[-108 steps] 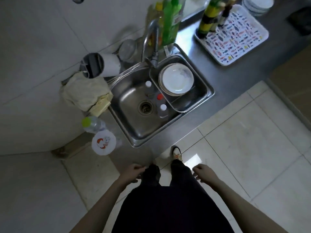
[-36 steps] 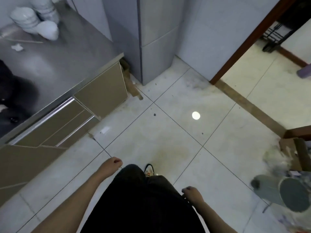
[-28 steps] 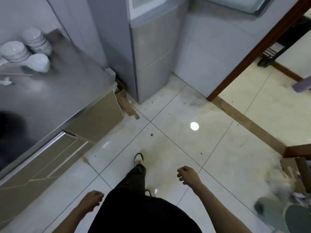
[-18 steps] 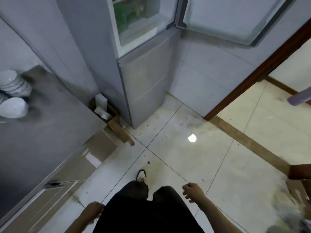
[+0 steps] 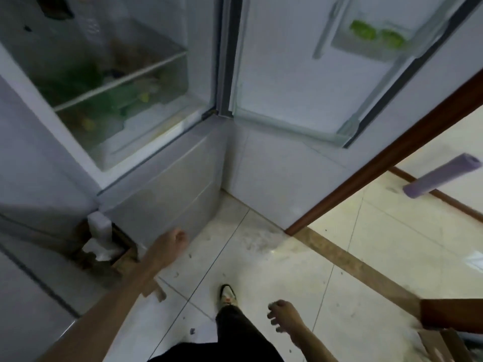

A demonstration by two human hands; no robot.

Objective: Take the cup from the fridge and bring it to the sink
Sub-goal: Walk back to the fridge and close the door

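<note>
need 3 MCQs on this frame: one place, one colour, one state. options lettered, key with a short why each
1. Where is the left hand?
A. On a shelf inside the fridge
B. Low, in front of the fridge's lower drawers
C. On the open door

2. What colour are the items in the door bin?
A. Green
B. Red
C. Orange

3. What state is the upper fridge door in?
A. Shut
C. Swung open
B. Removed

Key: 1 B, the hand sits loosely closed before the drawer fronts, below the shelves. 2 A, two green shapes show in the bin. 3 C, the door stands open to the right and the shelves are exposed. The right hand is empty.
</note>
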